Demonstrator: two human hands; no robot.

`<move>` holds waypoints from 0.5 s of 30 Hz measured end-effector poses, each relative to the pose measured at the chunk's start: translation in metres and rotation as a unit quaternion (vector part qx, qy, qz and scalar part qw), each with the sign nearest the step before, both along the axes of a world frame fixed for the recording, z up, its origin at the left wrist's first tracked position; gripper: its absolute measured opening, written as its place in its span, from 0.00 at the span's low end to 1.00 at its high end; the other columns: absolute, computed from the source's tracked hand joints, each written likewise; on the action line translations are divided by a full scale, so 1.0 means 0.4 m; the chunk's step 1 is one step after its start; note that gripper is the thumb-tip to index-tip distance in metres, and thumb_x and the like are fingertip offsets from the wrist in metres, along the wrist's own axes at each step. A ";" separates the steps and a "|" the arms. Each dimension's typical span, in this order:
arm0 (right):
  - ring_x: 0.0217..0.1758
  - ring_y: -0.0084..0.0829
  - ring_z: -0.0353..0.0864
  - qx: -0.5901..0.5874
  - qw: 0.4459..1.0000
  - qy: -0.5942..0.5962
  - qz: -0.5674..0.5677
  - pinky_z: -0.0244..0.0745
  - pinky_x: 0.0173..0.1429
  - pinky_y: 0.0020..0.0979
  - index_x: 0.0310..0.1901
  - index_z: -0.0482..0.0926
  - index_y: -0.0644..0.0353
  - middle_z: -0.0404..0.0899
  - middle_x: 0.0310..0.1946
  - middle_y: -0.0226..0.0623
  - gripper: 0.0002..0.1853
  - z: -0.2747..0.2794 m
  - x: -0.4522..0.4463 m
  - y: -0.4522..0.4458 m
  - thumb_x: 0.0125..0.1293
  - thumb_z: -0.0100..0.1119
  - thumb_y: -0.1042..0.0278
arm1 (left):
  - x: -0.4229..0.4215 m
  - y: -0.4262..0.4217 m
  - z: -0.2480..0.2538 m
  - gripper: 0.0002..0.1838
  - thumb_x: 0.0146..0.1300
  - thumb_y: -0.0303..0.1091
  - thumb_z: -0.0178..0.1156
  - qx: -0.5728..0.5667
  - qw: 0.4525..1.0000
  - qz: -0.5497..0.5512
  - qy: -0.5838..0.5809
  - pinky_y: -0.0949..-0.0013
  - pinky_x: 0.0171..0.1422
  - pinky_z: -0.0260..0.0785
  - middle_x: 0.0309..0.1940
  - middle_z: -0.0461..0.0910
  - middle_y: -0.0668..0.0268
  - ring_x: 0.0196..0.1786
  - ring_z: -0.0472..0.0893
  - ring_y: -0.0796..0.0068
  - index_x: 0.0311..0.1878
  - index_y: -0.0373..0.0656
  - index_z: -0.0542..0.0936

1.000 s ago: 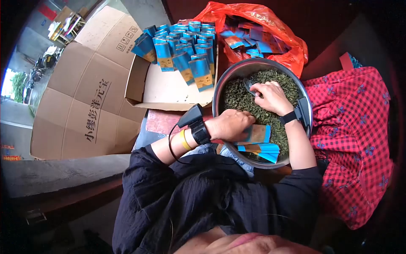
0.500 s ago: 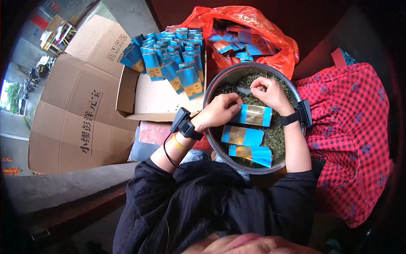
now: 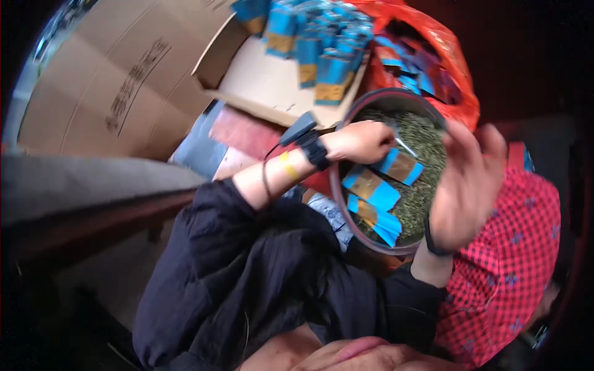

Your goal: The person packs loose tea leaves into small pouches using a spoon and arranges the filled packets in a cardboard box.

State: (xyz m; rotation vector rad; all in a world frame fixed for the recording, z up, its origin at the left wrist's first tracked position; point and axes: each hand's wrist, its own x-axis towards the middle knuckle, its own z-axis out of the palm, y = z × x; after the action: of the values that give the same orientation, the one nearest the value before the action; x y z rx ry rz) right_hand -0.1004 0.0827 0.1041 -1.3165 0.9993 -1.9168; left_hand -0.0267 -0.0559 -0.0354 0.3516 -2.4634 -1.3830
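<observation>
My left hand (image 3: pixel 362 142) is over the metal basin (image 3: pixel 339 185), its fingers curled closed. What they hold, if anything, is hidden. A thin silvery piece (image 3: pixel 405 147) lies just beyond the fingertips, too blurred to name. Blue-and-gold packets rest on dried green leaves (image 3: pixel 417 207): one packet (image 3: pixel 401 167) close beneath my left hand, another (image 3: pixel 371 187) below it, and a fanned few (image 3: pixel 375 219) nearest me. My right hand (image 3: pixel 467 185) is raised at the basin's right side, blurred, with fingers apart and nothing seen in it.
An open cardboard box (image 3: pixel 263 77) at the back left holds many standing blue-and-gold packets (image 3: pixel 334 74). Behind the basin is a red plastic bag (image 3: pixel 461 68) with more packets. Red checked cloth (image 3: pixel 507 260) hangs at the right; a large cardboard flap (image 3: pixel 93 80) stands left.
My right hand has come up and away from the leaves, its pinched fingers now spread. My left hand stays over the basin. The whole view has tilted and shifted.
</observation>
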 end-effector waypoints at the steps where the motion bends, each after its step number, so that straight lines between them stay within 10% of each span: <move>1: 0.60 0.44 0.70 0.009 1.000 -0.005 0.022 0.60 0.69 0.39 0.67 0.58 0.66 0.68 0.60 0.58 0.25 0.003 0.034 -0.020 0.69 0.42 0.72 | 0.003 0.004 0.009 0.12 0.58 0.33 0.54 -0.006 1.000 0.004 -0.030 0.54 0.48 0.72 0.36 0.81 0.49 0.43 0.80 0.49 0.42 0.39 0.79; 9: 0.48 0.33 0.76 0.017 0.934 0.082 -0.348 0.74 0.57 0.35 0.34 0.78 0.63 0.75 0.44 0.40 0.15 0.111 0.497 0.101 0.72 0.42 0.67 | 0.017 0.007 0.028 0.14 0.54 0.38 0.54 -0.018 0.999 -0.014 -0.048 0.53 0.48 0.73 0.37 0.82 0.51 0.43 0.81 0.50 0.41 0.43 0.82; 15: 0.46 0.29 0.73 0.143 0.949 -0.179 -0.216 0.57 0.65 0.30 0.36 0.77 0.62 0.72 0.42 0.34 0.15 0.135 0.538 0.077 0.73 0.40 0.64 | 0.016 0.014 0.026 0.12 0.51 0.34 0.56 -0.027 0.999 -0.001 -0.025 0.53 0.44 0.74 0.34 0.83 0.50 0.41 0.82 0.51 0.37 0.42 0.83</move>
State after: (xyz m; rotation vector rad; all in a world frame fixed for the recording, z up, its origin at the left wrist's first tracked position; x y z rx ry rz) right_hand 0.1146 0.1135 0.1581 -0.5856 1.3869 -2.1206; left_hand -0.0202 -0.0502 -0.0251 0.3759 -2.5361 -1.3199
